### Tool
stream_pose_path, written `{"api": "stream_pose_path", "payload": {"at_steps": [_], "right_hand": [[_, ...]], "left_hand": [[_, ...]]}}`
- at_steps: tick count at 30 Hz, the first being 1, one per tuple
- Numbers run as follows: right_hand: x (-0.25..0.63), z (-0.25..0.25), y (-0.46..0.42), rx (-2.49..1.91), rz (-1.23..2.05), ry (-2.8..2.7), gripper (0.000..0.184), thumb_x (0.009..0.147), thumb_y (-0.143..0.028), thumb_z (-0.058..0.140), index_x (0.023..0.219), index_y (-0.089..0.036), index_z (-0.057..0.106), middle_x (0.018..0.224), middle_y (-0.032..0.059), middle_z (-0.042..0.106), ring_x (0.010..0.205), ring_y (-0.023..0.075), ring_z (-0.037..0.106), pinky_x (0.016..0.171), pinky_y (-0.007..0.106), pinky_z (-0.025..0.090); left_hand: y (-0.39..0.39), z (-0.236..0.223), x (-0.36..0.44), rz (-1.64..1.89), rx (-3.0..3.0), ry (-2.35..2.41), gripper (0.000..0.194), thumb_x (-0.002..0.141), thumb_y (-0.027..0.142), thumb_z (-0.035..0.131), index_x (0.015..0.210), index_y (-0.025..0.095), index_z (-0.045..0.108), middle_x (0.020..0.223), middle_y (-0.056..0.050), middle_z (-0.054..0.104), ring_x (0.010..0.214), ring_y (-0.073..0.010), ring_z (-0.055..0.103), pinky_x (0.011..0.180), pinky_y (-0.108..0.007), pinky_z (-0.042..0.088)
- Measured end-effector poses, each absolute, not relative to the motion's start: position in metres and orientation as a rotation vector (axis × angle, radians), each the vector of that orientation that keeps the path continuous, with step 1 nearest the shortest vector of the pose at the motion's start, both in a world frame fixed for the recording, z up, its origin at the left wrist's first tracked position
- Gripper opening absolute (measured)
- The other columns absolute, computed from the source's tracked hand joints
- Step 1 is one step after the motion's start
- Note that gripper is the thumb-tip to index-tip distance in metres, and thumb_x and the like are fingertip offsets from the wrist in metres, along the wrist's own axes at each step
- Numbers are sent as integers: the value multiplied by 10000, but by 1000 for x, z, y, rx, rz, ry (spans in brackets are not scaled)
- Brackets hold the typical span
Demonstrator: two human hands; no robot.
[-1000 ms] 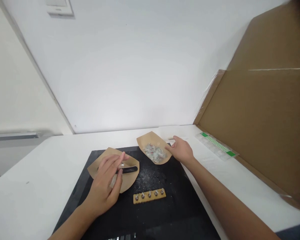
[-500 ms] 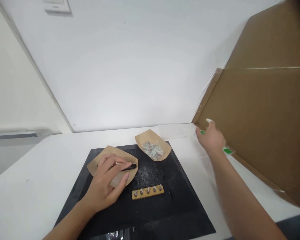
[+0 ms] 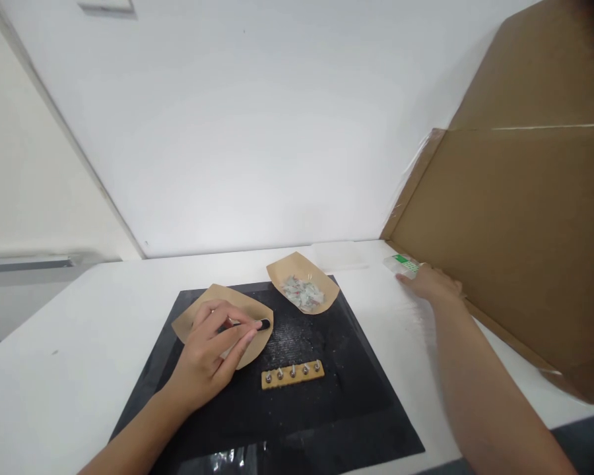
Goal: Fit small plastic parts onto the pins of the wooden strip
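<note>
Over the left paper tray [image 3: 191, 321], my left hand [image 3: 212, 340] pinches a slim black tool [image 3: 264, 324] with a rounded end; the rest of it is hidden by the fingers. On the far right, my right hand [image 3: 433, 284] is closed over a clear plastic package [image 3: 396, 264] with a green label, thumb on its near side. My right fingers are mostly hidden. A tan strip [image 3: 293, 375] with several small metal pieces standing in a row lies on the black mat [image 3: 346, 409], to the right of my left hand.
A second paper tray [image 3: 282, 269] at the mat's back edge holds a pile of small clear-and-grey packets [image 3: 304, 292]. Large brown cardboard [image 3: 519, 244] stands along the right side. A white wall [image 3: 257, 145] rises behind the white table [image 3: 79, 343].
My right hand has come down onto the plastic package, and its green-labelled left end now shows more. My left hand has lifted slightly, its fingers more tightly pinched on the black tool.
</note>
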State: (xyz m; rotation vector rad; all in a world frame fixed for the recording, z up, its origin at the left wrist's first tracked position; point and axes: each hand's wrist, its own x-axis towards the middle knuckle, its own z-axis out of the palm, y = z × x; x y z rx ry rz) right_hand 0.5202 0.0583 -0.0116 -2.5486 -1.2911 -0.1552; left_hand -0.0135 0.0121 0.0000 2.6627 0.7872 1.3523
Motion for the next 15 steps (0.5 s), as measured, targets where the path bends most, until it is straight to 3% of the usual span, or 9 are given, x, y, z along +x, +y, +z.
{"api": "stream_pose_path", "payload": {"at_steps": [6,15], "right_hand": [[513,-3,58,-2684,-103,-1320,535,880,-615,581,1166,-170,657,1164,303,690,1130,496,642,859,619,436],[514,-2,64,-2798,-98,-1318,616,817,-694,608,1186,-202,636,1227,266,668,1170,496,619,929,635,447]], "left_hand": [[9,3,-15,1313,2661,787,295,995,44,544,1168,181,740,1036,-92,654,1054,-255,546,930,-426,434],[6,4,-17,1283,2631,830,368,1015,65,465,1278,197,685,1134,-106,616,1132,-272,519,976,-462,417]]}}
